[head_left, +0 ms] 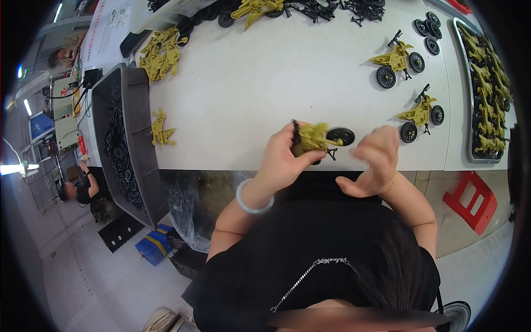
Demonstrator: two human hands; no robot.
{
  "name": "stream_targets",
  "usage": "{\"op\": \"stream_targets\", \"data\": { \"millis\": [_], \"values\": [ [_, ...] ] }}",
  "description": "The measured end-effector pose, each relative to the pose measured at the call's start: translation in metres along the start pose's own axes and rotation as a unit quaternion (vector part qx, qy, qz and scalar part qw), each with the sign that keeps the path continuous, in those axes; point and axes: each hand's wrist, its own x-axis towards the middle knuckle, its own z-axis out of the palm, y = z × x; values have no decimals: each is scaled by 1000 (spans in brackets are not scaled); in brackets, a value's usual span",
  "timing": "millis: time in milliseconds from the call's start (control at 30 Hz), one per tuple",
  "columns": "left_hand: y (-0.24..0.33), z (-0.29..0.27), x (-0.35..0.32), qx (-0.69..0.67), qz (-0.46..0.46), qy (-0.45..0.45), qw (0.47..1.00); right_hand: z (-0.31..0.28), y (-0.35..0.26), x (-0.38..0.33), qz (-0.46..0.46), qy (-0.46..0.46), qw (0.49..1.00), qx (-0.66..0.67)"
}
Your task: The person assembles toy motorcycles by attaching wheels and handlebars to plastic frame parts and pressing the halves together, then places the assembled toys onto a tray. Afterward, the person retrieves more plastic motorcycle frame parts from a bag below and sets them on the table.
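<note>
My left hand (pixel 277 164) is closed around a yellow-green toy motorcycle (pixel 314 137), held over the table's near edge. One black wheel (pixel 341 136) sticks out on its right side, and a small black stand shows below it. My fingers hide part of the toy. Just to the right, my right hand (pixel 377 161) is raised, slightly blurred, its thumb apart from the bent fingers and nothing seen in it. Two more toy motorcycles with black wheels and handlebars, a far one (pixel 397 57) and a nearer one (pixel 421 112), rest on the table's right part.
A grey bin (pixel 135 105) of black wheels stands at the left. Beside it lie a yellow body (pixel 161 129) and a yellow pile (pixel 161 54). Loose wheels (pixel 431 29) and a metal tray (pixel 474 149) of yellow toys are at right. Another person (pixel 88 188) sits far left.
</note>
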Motion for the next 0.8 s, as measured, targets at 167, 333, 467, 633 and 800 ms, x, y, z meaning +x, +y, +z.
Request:
{"op": "stream_targets", "data": {
  "millis": [167, 333, 467, 633, 800],
  "values": [
    [7, 6, 0, 389, 141, 18, 910, 0, 6, 17, 237, -208, 924, 216],
    [20, -12, -7, 269, 193, 42, 942, -11, 19, 6, 250, -106, 922, 275],
    [13, -18, -11, 197, 168, -17, 966, -13, 21, 5, 282, -57, 891, 351],
    [14, -5, -15, 249, 239, 31, 938, -16, 12, -2, 231, -9, 920, 315],
    [3, -4, -15, 267, 168, 19, 949, -21, 26, -6, 303, -69, 902, 299]
  ]
}}
